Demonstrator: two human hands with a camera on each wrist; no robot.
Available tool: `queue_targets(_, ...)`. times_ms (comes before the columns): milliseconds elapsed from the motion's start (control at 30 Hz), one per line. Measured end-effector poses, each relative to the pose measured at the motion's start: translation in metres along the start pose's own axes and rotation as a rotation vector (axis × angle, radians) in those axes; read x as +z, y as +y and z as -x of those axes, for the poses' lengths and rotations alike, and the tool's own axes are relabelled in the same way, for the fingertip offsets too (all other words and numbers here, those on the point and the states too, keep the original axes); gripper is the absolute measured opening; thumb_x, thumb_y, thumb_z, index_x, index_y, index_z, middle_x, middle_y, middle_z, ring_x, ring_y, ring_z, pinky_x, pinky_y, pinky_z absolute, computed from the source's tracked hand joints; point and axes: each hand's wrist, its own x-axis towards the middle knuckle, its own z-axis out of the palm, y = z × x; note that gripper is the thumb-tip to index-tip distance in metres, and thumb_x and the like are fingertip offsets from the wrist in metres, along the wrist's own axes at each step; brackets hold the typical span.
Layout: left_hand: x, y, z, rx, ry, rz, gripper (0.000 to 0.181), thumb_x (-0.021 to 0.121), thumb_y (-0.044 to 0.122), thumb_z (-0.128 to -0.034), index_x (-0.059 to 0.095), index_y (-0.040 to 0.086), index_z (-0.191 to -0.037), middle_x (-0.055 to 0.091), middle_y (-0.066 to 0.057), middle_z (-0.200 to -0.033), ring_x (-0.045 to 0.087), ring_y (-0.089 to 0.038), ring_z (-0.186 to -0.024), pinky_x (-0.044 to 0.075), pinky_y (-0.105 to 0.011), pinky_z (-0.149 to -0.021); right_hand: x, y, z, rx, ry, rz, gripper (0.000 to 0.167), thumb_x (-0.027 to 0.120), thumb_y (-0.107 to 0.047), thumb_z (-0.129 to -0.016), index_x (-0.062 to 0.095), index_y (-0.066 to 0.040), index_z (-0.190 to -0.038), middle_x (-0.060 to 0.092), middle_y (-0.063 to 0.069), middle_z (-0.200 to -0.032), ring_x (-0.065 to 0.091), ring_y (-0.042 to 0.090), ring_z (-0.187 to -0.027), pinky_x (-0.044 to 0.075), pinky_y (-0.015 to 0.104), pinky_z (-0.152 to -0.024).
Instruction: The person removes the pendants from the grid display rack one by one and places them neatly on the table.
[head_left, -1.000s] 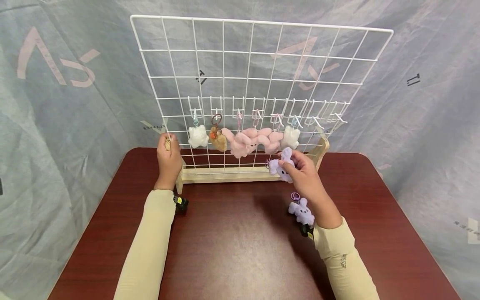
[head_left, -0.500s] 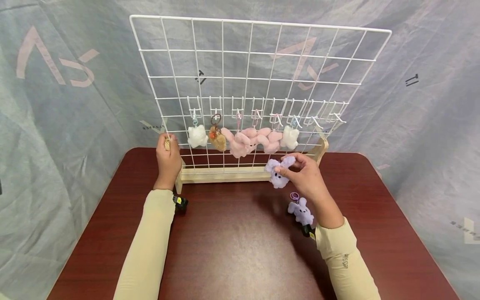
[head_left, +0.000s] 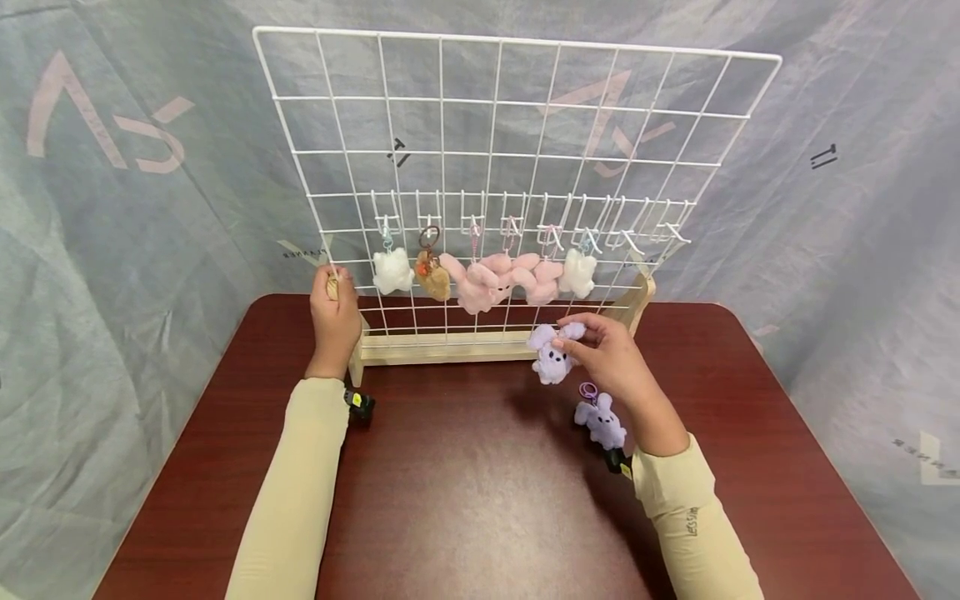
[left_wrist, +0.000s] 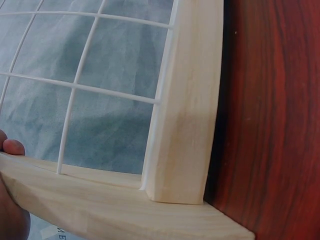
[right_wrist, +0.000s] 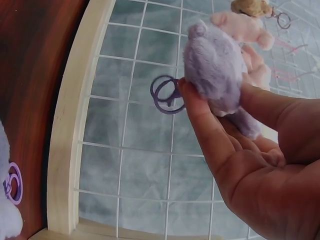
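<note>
The fingers (right_wrist: 205, 125) of my right hand (head_left: 613, 358) pinch a lilac bunny keychain (head_left: 553, 365) in front of the white wire rack (head_left: 500, 41). My left hand (head_left: 335, 325) grips the rack's wooden upright (left_wrist: 110, 210). A second lilac bunny (head_left: 604, 425) lies on the surface (head_left: 465, 492) close by.

Reddish-brown wood-grain table (head_left: 480, 500), far corners rounded, middle lit by soft glare. Far, left and right sides closed off by creased grey backdrop (head_left: 97, 250), marked with large pink print (head_left: 92, 112) at left, small black mark (head_left: 823, 156) at right. Row hung at far side, left to right: left white charm (head_left: 393, 272), brown charm (head_left: 433, 277) on brown ring, three pink charms (head_left: 477, 287) bunched together, right white charm (head_left: 579, 273) on pale blue cord. Lilac rabbit charm (head_left: 603, 423), purple ring attached, laid on right half of table.
</note>
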Motion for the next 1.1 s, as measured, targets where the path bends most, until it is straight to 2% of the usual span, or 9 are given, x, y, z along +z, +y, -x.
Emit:
queue_targets(200,-0.001,-0.002,-0.001,0.003,0.001,0.006,0.029,0.044,0.012,-0.1127,0.051,-0.015,-0.106,0.046,0.009,-0.071,0.038,-0.001,-0.057,0.032,-0.017,-0.054,-0.001,0.004,0.001,0.014,-0.074,0.023,0.029,0.070,-0.004,-0.101,0.064,0.008,-0.128,0.074,0.018,-0.095,0.068,0.006,-0.072,0.058,0.021,-0.066)
queue_targets(367,-0.002,-0.002,-0.001,0.010,0.003,0.012,0.028,0.045,0.012,-0.1126,0.051,-0.014,-0.105,0.045,0.010,-0.070,0.038,-0.001,-0.057,0.031,-0.017,-0.054,-0.001,0.005,0.003,0.013,-0.099,0.048,0.027,0.074,-0.005,-0.099,0.066,0.008,-0.121,0.074,0.019,-0.091,0.067,0.006,-0.067,0.058,0.023,-0.062)
queue_targets(567,-0.001,-0.002,-0.001,-0.004,0.003,0.019,0.019,0.045,0.011,-0.1126,0.054,0.001,-0.099,0.047,0.010,-0.072,0.041,-0.001,-0.060,0.034,-0.017,-0.056,-0.002,0.009,0.006,0.041,-0.141,0.100,0.024,0.079,-0.008,-0.095,0.069,0.005,-0.112,0.068,0.007,-0.078,0.061,0.008,-0.061,0.052,0.025,-0.055)
queue_targets(700,0.000,-0.001,-0.001,-0.012,-0.001,0.036,0.017,0.045,0.011,-0.1123,0.054,0.011,-0.098,0.048,0.007,-0.073,0.042,-0.001,-0.061,0.035,-0.016,-0.056,-0.003,0.013,0.008,0.062,-0.179,0.131,0.022,0.082,-0.008,-0.092,0.070,0.003,-0.107,0.062,0.000,-0.076,0.056,0.006,-0.061,0.050,0.024,-0.057)
queue_targets(733,0.000,-0.001,-0.001,-0.010,0.000,0.039,0.017,0.045,0.011,-0.1123,0.054,0.010,-0.098,0.048,0.006,-0.073,0.042,-0.001,-0.060,0.034,-0.016,-0.056,-0.003,0.014,0.008,0.063,-0.195,0.138,0.022,0.082,-0.008,-0.091,0.070,0.003,-0.106,0.061,-0.001,-0.075,0.055,0.006,-0.061,0.049,0.024,-0.057)
queue_targets(833,0.000,0.000,-0.001,-0.003,0.000,0.046,0.021,0.045,0.010,-0.1122,0.054,-0.004,-0.099,0.048,0.004,-0.073,0.043,0.000,-0.061,0.035,-0.015,-0.057,-0.003,0.016,0.009,0.078,-0.254,0.139,0.023,0.083,-0.007,-0.090,0.068,0.004,-0.104,0.063,-0.001,-0.075,0.057,0.007,-0.062,0.051,0.025,-0.058)
queue_targets(933,0.000,0.000,-0.001,-0.002,-0.006,0.050,0.028,0.045,0.011,-0.1122,0.050,-0.015,-0.104,0.047,0.005,-0.073,0.042,0.000,-0.061,0.035,-0.015,-0.056,-0.004,0.018,0.010,0.082,-0.305,0.156,0.024,0.084,-0.005,-0.088,0.067,0.004,-0.102,0.066,0.003,-0.078,0.057,0.008,-0.063,0.051,0.025,-0.058)
queue_targets(1033,0.000,0.000,0.000,-0.010,-0.013,0.057,0.029,0.045,0.011,-0.1122,0.049,-0.016,-0.105,0.048,0.006,-0.075,0.043,-0.001,-0.062,0.036,-0.015,-0.057,-0.006,0.018,0.011,0.085,-0.357,0.177,0.024,0.084,-0.003,-0.087,0.067,0.005,-0.101,0.071,0.010,-0.087,0.059,0.010,-0.066,0.051,0.024,-0.060)
queue_targets(1100,-0.001,-0.004,-0.001,-0.016,-0.015,0.061,0.026,0.045,0.012,-0.1124,0.051,-0.012,-0.104,0.049,0.006,-0.076,0.044,-0.002,-0.062,0.037,-0.016,-0.058,-0.006,0.019,0.011,0.086,-0.396,0.192,0.024,0.084,-0.001,-0.087,0.066,0.005,-0.102,0.073,0.013,-0.092,0.060,0.012,-0.069,0.052,0.025,-0.062)
